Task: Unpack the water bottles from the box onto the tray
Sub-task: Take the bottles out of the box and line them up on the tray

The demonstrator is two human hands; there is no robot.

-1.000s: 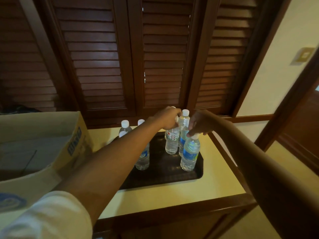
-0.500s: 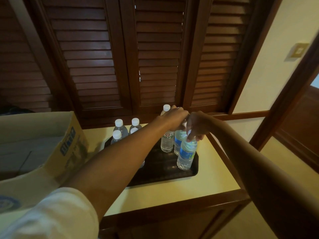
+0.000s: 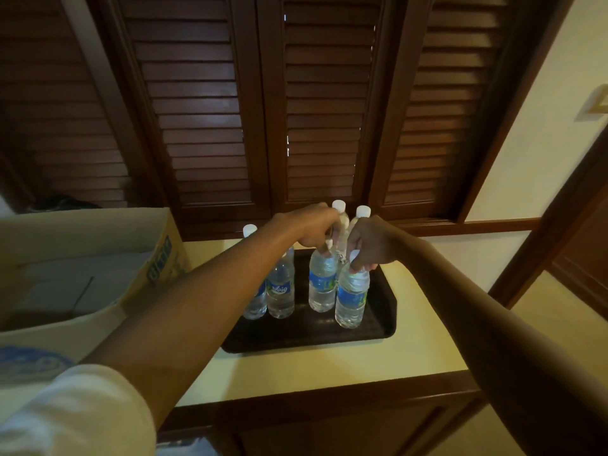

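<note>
Both hands grip caps of clear plastic water bottles standing upright on the dark rectangular tray (image 3: 383, 327): left hand (image 3: 312, 227) on one bottle (image 3: 322, 284), right hand (image 3: 370, 243) on the nearest bottle (image 3: 351, 299). The open cardboard box (image 3: 158, 258) sits left on the cream surface (image 3: 329, 366).

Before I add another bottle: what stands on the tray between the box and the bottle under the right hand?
In the head view, three upright bottles: two left ones, then the one under the left hand.
</note>
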